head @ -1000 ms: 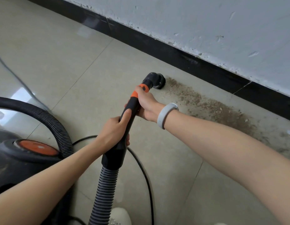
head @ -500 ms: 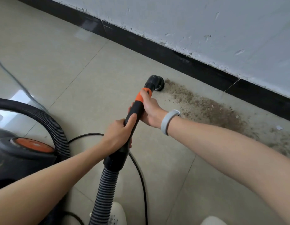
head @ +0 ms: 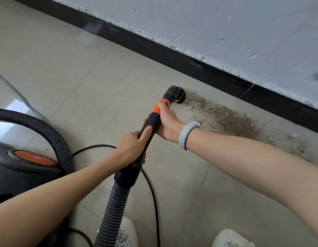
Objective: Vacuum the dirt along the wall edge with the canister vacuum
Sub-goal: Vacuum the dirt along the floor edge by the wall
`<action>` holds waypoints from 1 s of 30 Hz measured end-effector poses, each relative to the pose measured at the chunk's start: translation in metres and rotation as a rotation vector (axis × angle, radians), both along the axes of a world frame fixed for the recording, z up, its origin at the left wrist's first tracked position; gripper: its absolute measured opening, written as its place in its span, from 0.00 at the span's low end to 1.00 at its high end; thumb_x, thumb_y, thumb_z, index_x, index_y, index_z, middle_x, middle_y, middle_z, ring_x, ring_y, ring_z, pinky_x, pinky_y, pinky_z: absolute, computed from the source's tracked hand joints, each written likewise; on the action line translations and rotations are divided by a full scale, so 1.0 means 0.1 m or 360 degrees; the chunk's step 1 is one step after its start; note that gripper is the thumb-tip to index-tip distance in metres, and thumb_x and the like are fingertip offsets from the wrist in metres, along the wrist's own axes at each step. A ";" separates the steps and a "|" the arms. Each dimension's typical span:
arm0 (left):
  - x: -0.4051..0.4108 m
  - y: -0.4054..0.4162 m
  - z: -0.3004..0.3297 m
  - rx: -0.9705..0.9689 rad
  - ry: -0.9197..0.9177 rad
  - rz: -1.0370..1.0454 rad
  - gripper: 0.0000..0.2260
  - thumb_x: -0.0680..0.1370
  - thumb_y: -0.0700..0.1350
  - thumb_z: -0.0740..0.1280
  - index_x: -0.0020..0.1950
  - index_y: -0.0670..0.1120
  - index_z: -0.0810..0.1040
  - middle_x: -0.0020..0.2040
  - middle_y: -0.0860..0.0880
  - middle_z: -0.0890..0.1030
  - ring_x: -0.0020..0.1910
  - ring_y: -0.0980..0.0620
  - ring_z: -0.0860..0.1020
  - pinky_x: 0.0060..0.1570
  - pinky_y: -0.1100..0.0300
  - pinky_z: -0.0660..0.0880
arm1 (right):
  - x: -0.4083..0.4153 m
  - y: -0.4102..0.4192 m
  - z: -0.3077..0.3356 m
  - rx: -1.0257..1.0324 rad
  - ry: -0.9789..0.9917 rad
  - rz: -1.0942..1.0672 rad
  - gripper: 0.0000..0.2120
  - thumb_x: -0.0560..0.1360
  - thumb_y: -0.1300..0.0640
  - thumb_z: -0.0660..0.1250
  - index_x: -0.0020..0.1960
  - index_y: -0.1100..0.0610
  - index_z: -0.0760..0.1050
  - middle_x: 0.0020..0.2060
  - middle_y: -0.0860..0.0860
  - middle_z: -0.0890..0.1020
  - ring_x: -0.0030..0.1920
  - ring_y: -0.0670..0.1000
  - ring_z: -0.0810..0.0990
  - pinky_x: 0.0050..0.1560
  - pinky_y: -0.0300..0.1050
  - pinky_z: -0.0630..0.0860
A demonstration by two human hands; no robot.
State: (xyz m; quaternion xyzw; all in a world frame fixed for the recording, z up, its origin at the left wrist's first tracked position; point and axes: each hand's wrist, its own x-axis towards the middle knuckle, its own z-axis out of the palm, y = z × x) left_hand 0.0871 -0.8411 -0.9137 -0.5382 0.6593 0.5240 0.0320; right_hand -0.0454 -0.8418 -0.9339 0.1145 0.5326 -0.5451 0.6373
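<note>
Rigid wand (head: 151, 123), light-looking, gripped by 2 hands: right hand (head: 166, 122) clenched near orange collar, left hand (head: 131, 148) wrapped lower. Round brush nozzle (head: 177, 95) touching dirt (head: 226, 118) beside baseboard (head: 199, 65). Stiff ribbed hose (head: 113, 207) likely dragging.

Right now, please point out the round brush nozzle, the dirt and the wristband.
round brush nozzle (head: 176, 95): head view, on its black round head.
dirt (head: 231, 120): head view, on the thick brown middle.
wristband (head: 186, 135): head view, on the grey band.
</note>
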 end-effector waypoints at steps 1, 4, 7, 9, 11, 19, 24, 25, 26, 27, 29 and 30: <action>0.05 0.02 0.00 0.0003 -0.0012 -0.0022 0.23 0.78 0.60 0.55 0.37 0.42 0.71 0.21 0.48 0.77 0.21 0.51 0.78 0.21 0.68 0.69 | 0.03 0.03 -0.01 0.0003 -0.0006 0.0006 0.15 0.79 0.49 0.59 0.44 0.61 0.64 0.32 0.55 0.73 0.26 0.54 0.76 0.33 0.48 0.77; 0.01 -0.08 0.02 0.0014 0.0000 0.0008 0.24 0.78 0.61 0.55 0.40 0.41 0.72 0.22 0.48 0.78 0.21 0.50 0.78 0.20 0.67 0.69 | -0.02 -0.06 0.06 -0.0008 0.0070 0.0050 0.14 0.80 0.51 0.58 0.43 0.61 0.64 0.32 0.55 0.73 0.26 0.54 0.76 0.33 0.48 0.77; -0.21 -0.25 0.04 0.0003 0.0046 0.0063 0.24 0.79 0.61 0.55 0.41 0.41 0.72 0.24 0.47 0.78 0.22 0.49 0.78 0.22 0.65 0.72 | -0.17 -0.25 0.15 0.0002 0.0193 0.0073 0.14 0.80 0.50 0.57 0.43 0.61 0.64 0.34 0.56 0.73 0.30 0.55 0.76 0.36 0.50 0.77; -0.35 -0.29 0.02 0.0009 0.0068 0.0076 0.23 0.78 0.61 0.55 0.41 0.41 0.72 0.25 0.46 0.78 0.22 0.48 0.79 0.23 0.63 0.73 | -0.26 -0.31 0.17 0.0015 0.0264 0.0050 0.14 0.80 0.50 0.57 0.43 0.61 0.64 0.34 0.56 0.73 0.29 0.55 0.75 0.34 0.48 0.76; -0.39 -0.26 -0.01 0.0019 0.0072 0.0061 0.23 0.78 0.61 0.55 0.40 0.42 0.71 0.25 0.46 0.78 0.22 0.49 0.78 0.22 0.64 0.72 | -0.30 -0.29 0.15 0.0026 0.0279 0.0039 0.14 0.80 0.50 0.57 0.44 0.61 0.65 0.34 0.56 0.73 0.29 0.54 0.75 0.33 0.47 0.76; -0.03 0.10 -0.05 -0.0005 -0.0002 -0.0191 0.23 0.76 0.63 0.53 0.38 0.44 0.70 0.22 0.50 0.77 0.22 0.51 0.79 0.21 0.67 0.69 | -0.05 0.19 0.00 0.0131 0.0192 -0.0018 0.15 0.80 0.48 0.57 0.43 0.60 0.66 0.32 0.55 0.75 0.26 0.53 0.78 0.30 0.45 0.77; -0.23 -0.13 0.02 0.0024 0.0067 -0.0058 0.23 0.79 0.61 0.55 0.40 0.41 0.72 0.22 0.48 0.77 0.22 0.49 0.78 0.21 0.66 0.70 | -0.23 -0.06 0.11 0.0078 0.0237 0.0022 0.14 0.80 0.50 0.57 0.44 0.60 0.64 0.35 0.56 0.74 0.29 0.55 0.78 0.35 0.50 0.77; -0.30 -0.18 0.03 0.0019 0.0075 -0.0042 0.23 0.79 0.60 0.55 0.41 0.41 0.72 0.22 0.48 0.77 0.22 0.49 0.78 0.20 0.67 0.70 | -0.28 -0.13 0.13 0.0072 0.0263 0.0031 0.14 0.80 0.50 0.57 0.43 0.60 0.64 0.35 0.56 0.74 0.30 0.55 0.77 0.35 0.50 0.77; -0.37 -0.21 0.04 0.0017 0.0083 -0.0028 0.23 0.79 0.60 0.54 0.41 0.40 0.72 0.23 0.47 0.78 0.22 0.49 0.78 0.20 0.67 0.70 | -0.33 -0.19 0.15 0.0065 0.0294 0.0043 0.14 0.80 0.51 0.57 0.43 0.60 0.64 0.35 0.56 0.73 0.30 0.55 0.77 0.35 0.50 0.77; -0.43 -0.23 0.04 0.0022 0.0091 -0.0012 0.24 0.79 0.61 0.54 0.42 0.40 0.72 0.24 0.46 0.78 0.22 0.49 0.79 0.21 0.66 0.71 | -0.36 -0.23 0.17 0.0064 0.0324 0.0052 0.14 0.80 0.51 0.56 0.42 0.60 0.64 0.34 0.56 0.73 0.30 0.55 0.76 0.35 0.49 0.76; -0.49 -0.22 0.04 0.0046 0.0099 0.0011 0.24 0.78 0.61 0.54 0.40 0.41 0.72 0.24 0.46 0.78 0.23 0.48 0.79 0.21 0.65 0.71 | -0.41 -0.26 0.17 0.0075 0.0351 0.0052 0.14 0.80 0.51 0.56 0.42 0.60 0.64 0.34 0.56 0.73 0.29 0.55 0.76 0.34 0.48 0.76; -0.49 -0.21 0.04 0.0053 0.0100 0.0008 0.24 0.78 0.61 0.55 0.40 0.41 0.71 0.24 0.47 0.78 0.23 0.48 0.79 0.21 0.65 0.71 | -0.41 -0.25 0.16 0.0085 0.0342 0.0044 0.14 0.80 0.51 0.56 0.42 0.60 0.64 0.35 0.56 0.73 0.28 0.54 0.76 0.33 0.47 0.76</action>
